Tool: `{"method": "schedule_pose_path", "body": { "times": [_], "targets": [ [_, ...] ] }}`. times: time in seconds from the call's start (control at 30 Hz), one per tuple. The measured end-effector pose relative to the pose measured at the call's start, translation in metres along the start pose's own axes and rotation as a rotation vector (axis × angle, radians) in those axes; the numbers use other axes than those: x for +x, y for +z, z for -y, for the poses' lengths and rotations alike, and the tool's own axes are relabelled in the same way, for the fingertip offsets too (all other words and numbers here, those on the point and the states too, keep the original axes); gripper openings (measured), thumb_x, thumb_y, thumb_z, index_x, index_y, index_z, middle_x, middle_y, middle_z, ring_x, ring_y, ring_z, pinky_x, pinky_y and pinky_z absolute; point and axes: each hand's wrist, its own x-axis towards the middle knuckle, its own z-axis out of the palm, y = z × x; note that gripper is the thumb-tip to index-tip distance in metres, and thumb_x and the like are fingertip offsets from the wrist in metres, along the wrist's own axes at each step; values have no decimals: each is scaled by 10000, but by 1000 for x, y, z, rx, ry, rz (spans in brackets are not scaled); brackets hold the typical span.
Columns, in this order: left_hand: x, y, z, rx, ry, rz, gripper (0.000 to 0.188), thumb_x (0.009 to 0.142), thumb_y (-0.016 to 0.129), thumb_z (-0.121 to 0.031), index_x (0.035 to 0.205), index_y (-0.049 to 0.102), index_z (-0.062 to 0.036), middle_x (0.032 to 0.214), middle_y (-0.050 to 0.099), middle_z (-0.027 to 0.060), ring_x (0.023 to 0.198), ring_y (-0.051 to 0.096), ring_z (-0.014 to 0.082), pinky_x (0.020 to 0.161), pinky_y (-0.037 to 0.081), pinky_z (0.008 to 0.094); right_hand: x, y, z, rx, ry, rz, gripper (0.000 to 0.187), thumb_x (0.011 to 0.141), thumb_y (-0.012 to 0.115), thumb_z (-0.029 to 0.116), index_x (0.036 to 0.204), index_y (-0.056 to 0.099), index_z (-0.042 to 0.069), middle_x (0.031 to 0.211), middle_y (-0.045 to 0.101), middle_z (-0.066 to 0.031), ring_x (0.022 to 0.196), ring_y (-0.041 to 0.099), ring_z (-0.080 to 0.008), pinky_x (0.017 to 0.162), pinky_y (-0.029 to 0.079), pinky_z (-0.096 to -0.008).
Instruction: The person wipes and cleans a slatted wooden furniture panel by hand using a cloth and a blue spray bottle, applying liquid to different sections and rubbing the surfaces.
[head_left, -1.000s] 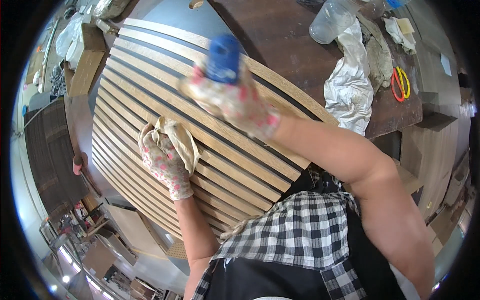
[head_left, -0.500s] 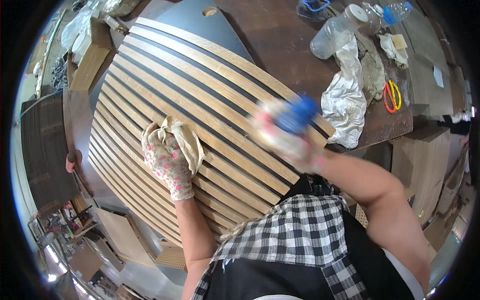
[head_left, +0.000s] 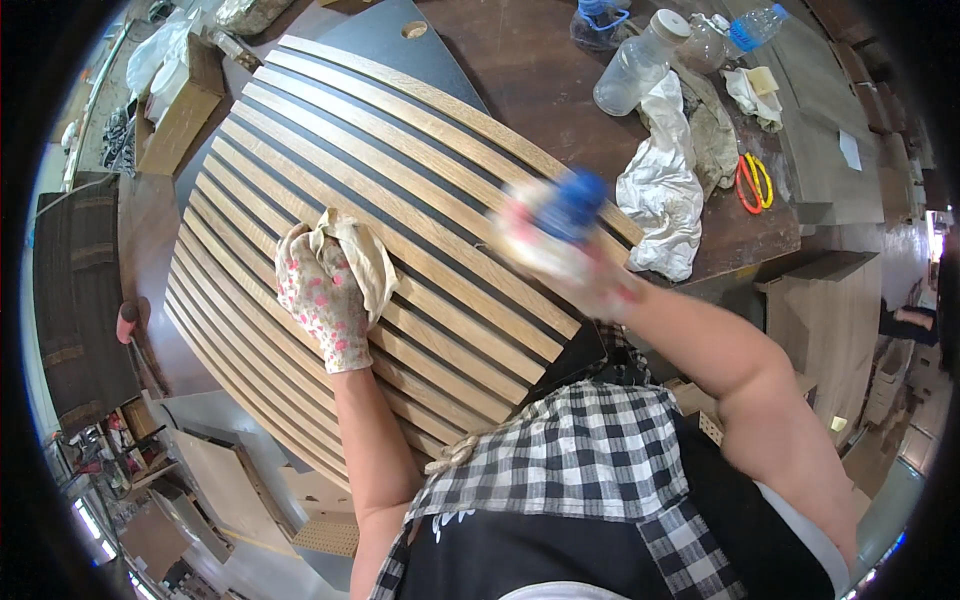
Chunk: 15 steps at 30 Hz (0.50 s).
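Across the bench lies a slatted wooden panel [head_left: 243,262], light wood strips with dark gaps between them. My left hand [head_left: 318,300], in a flower-patterned glove, rests on the slats at the panel's middle. Its fingers close on a cream cloth [head_left: 364,268], bunched against the wood. My right hand [head_left: 535,245], in a similar glove, is over the panel's right part, smeared by motion. A rounded blue thing [head_left: 573,205] is in its grip, too blurred to name; whether it touches the slats I cannot tell.
Right of the panel lie a crumpled white cloth [head_left: 660,190] and scissors [head_left: 752,183] with red and yellow handles. Clear plastic bottles [head_left: 635,75] stand behind them. A dark board [head_left: 385,40] shows beyond the panel. A cardboard box [head_left: 180,125] is at far left, a red-handled tool [head_left: 127,320] nearer.
The whole view has shifted slightly, so the bench things sit further left. My left hand keeps its place on the slats with the cloth. My right hand remains blurred over the panel's right part.
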Motion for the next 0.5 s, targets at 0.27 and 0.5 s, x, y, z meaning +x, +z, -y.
{"method": "schedule_pose_path", "body": {
  "times": [0.27,0.5],
  "targets": [
    [-1,0,1,-18,-32,3,245,727,593,-168,931,559,-37,970,559,106,908,525,266,809,399,360,-56,3,59,179,-46,-129,159,775,578,172,735,462,70,566,443,16,423,377,-47,356,328,-170],
    [-1,1,3,-13,24,-26,255,729,582,-164,944,551,-32,967,557,124,910,524,286,810,398,361,16,-27,-10,319,-142,157,134,786,561,167,777,476,64,590,462,2,504,454,-60,446,392,-184]
  ]
}}
